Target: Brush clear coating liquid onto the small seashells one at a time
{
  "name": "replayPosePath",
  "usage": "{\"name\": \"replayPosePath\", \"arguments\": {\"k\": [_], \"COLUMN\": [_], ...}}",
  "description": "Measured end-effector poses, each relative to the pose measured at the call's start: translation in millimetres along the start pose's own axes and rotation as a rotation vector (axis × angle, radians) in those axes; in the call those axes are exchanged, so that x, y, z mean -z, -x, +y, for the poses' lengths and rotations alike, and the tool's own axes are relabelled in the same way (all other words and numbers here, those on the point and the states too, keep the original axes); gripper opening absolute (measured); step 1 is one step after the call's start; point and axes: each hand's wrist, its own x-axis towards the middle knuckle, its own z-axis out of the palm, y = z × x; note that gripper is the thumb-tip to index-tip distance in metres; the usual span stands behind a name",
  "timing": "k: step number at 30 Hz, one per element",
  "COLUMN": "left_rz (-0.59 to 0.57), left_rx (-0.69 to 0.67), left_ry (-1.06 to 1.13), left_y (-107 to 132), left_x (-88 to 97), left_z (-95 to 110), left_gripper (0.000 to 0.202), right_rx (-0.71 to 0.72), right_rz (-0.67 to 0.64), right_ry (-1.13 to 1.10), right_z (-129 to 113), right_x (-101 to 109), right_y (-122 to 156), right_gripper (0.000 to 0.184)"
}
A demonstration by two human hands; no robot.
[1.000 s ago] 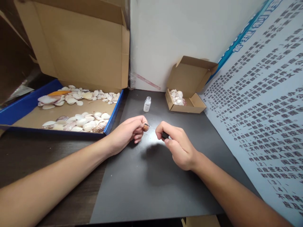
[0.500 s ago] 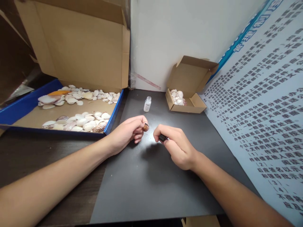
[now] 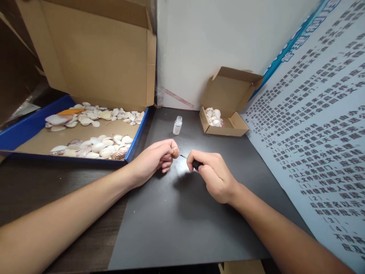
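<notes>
My left hand (image 3: 154, 160) pinches a small brown patterned shell (image 3: 175, 153) between thumb and fingers, just above the black mat (image 3: 182, 217). My right hand (image 3: 212, 175) is closed round a small black brush cap (image 3: 196, 164), whose thin brush tip points left and reaches the shell. A small open glass bottle (image 3: 177, 125) with white contents stands on the mat behind both hands.
A blue-edged cardboard tray (image 3: 137, 137) at the left holds several pale shells, with a tall cardboard flap (image 3: 97, 53) behind it. A small open cardboard box (image 3: 225, 114) with a few shells sits at the back right. A printed poster (image 3: 313, 125) leans along the right side.
My right hand has shifted left toward the shell, and the brush tip now shows between the hands, touching the shell. The left hand has stayed put.
</notes>
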Motion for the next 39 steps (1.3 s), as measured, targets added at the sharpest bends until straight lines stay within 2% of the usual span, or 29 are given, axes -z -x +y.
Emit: {"name": "replayPosePath", "arguments": {"k": [2,6,11,17,21,27,32,37,39], "left_rz": [-0.015,-0.001,-0.003,-0.002,-0.011,-0.009,-0.010,-0.013,-0.008], "left_rx": [-0.003,-0.006,-0.001,-0.001,0.002,-0.006,-0.006,-0.007,-0.004], "left_ry": [-0.003,0.000,-0.003,0.003,-0.009,-0.017,-0.024,-0.019,-0.016], "left_y": [-0.3,-0.5,0.1,-0.1,-0.4,-0.3,0.0,-0.4,-0.3], "left_x": [0.5,0.6,0.1,0.7,0.8,0.7,1.3,0.8,0.5], "left_z": [-0.4,-0.8,-0.3,-0.5,-0.2,-1.5,-1.9,-0.4,0.0], "left_gripper": [0.007,0.007,0.007,0.008,0.007,0.009,0.007,0.009,0.008], "right_rx": [0.003,0.096,-0.014,0.086,-0.019,0.117,0.012,0.123,0.110], "right_rz": [0.022,0.030,0.024,0.030,0.038,0.042,0.074,0.073,0.053], "right_ry": [0.002,-0.020,0.012,-0.001,0.051,-0.013,0.059,-0.006,0.001], "right_z": [0.0,-0.2,-0.7,-1.1,-0.6,-0.8,0.6,0.6,0.7], "right_x": [1.1,1.2,0.5,1.4,1.4,0.8,0.5,0.2,-0.7], "right_y": [0.0,-0.1,0.2,-0.8,-1.4,-0.7,-2.0,-2.0,-2.2], "right_gripper": [0.015,0.016,0.016,0.017,0.016,0.018,0.018,0.019,0.018]}}
